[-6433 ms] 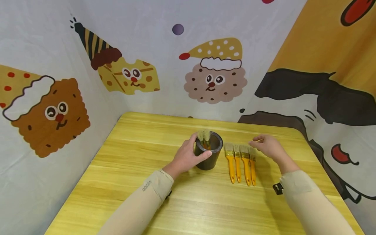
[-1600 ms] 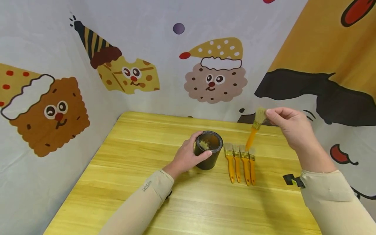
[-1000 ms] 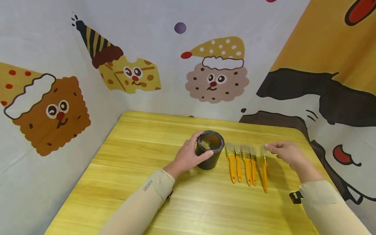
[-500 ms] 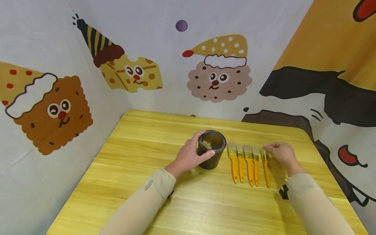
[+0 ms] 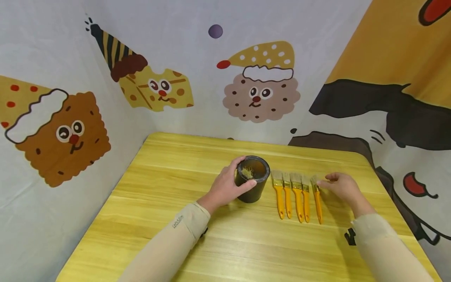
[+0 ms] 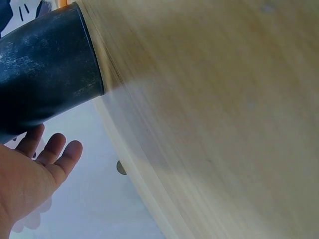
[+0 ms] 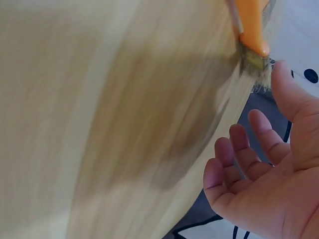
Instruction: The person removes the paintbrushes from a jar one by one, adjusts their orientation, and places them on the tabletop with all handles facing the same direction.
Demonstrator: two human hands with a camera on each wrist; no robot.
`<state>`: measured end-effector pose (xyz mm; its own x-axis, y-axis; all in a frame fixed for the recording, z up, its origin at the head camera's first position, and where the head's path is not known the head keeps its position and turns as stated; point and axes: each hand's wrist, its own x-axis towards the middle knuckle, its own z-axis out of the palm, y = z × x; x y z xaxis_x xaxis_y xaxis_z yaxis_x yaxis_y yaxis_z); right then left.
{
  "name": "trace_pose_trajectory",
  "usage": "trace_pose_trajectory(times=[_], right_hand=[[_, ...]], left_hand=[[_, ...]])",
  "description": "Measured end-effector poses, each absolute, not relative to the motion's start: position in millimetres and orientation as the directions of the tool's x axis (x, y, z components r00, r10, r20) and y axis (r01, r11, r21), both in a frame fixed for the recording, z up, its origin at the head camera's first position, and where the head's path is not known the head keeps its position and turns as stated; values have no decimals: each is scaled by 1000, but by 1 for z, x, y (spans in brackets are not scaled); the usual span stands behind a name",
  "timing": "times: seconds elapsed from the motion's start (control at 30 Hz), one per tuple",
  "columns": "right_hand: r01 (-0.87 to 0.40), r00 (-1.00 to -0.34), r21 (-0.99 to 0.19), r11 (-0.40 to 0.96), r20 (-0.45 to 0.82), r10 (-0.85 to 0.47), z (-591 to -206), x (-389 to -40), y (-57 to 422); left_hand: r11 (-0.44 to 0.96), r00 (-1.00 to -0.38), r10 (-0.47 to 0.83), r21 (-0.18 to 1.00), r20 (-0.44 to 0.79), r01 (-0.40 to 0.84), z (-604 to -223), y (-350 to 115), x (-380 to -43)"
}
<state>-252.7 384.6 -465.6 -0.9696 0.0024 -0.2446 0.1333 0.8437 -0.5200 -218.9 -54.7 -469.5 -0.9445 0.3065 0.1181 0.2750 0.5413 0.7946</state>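
Observation:
My left hand (image 5: 224,187) holds a dark round cup (image 5: 251,194) from its left side, thumb at the near rim. Inside the cup, pale bristles (image 5: 247,172) show; whatever is below them is hidden. In the left wrist view the cup (image 6: 47,64) looks black and scuffed. Several orange-handled paintbrushes (image 5: 298,199) lie side by side right of the cup, bristles away from me. A slightly wider gap sets off the rightmost paintbrush (image 5: 318,205). My right hand (image 5: 341,187) is beside its bristles, thumb tip right at them, the other fingers loose and apart from it.
The wooden table (image 5: 158,172) has its far edge close to a cloth wall (image 5: 201,125) printed with cartoon food. Another printed panel (image 5: 380,102) borders it on the right. A black strap piece (image 5: 350,237) hangs beneath my right wrist.
Earlier, two paintbrushes stood in the cup. My right hand lifted one, laid it at the row's right end, shifted it closer and let go. The left hand stayed on the cup.

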Motion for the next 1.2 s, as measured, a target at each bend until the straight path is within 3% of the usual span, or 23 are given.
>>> trace_pose_trajectory(times=[0.53, 1.2], right_hand=[[136, -963, -424, 895, -270, 18, -472, -249, 391], [106, -967, -422, 900, -253, -5, -472, -254, 376]], left_hand=[[551, -945, 305, 787, 118, 276, -474, -54, -222], [546, -945, 306, 791, 119, 277, -470, -55, -219]])
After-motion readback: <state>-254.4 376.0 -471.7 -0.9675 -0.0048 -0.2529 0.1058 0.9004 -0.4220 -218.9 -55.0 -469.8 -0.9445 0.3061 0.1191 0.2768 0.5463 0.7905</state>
